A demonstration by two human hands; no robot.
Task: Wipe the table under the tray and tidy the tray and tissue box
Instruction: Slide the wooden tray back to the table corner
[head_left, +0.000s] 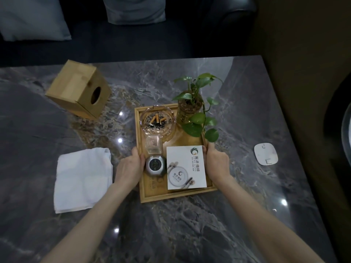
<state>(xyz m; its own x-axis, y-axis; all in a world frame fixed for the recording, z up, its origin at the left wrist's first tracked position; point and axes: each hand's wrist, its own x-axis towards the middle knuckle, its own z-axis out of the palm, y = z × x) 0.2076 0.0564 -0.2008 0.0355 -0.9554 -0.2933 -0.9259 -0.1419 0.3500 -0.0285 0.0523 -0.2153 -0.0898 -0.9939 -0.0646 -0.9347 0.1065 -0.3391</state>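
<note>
A wooden tray (pixel 176 195) lies in the middle of the grey marble table (pixel 190 234). It carries a glass ashtray (pixel 157 120) with cigarette butts, a small clear holder (pixel 153 144), a silver round device (pixel 155 165), a white printed card (pixel 186 167) and a potted plant (pixel 191 109). My left hand (pixel 131 168) grips the tray's left rim and my right hand (pixel 216 161) grips its right rim. A folded white cloth (pixel 83 178) lies left of the tray. The wooden tissue box (pixel 78 92) lies tipped on its side at the far left.
A white flat pad (pixel 266 153) lies near the table's right edge. A dark sofa with grey cushions (pixel 133 10) stands beyond the far edge. The table's right edge runs diagonally past the pad.
</note>
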